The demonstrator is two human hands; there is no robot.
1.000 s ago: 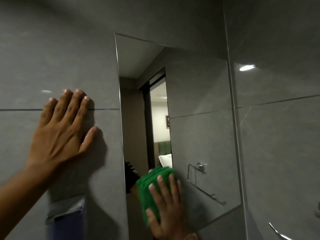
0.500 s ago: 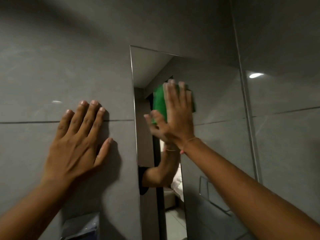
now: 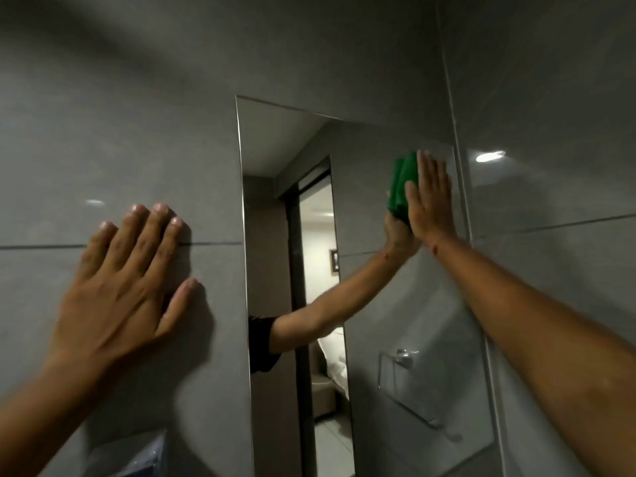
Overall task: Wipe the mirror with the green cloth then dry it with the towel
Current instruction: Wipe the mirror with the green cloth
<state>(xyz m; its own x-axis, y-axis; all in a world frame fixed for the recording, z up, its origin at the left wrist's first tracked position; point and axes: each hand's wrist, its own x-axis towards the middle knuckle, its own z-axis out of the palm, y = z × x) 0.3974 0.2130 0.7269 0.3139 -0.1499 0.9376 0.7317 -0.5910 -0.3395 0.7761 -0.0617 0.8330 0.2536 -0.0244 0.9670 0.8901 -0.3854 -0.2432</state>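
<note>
The right hand (image 3: 430, 197) lay flat, fingers (image 3: 426, 170) straight and together, pressing the green cloth (image 3: 401, 187) against the mirror (image 3: 378, 304) near its upper right corner. The cloth showed folded at the hand's left edge, trapped between palm and glass rather than clutched. The left hand (image 3: 127, 287) rested open on the grey tiled wall (image 3: 103, 132) just left of the mirror's edge, fingers (image 3: 137, 235) spread and holding nothing. The mirror reflected the outstretched arm and a doorway
</note>
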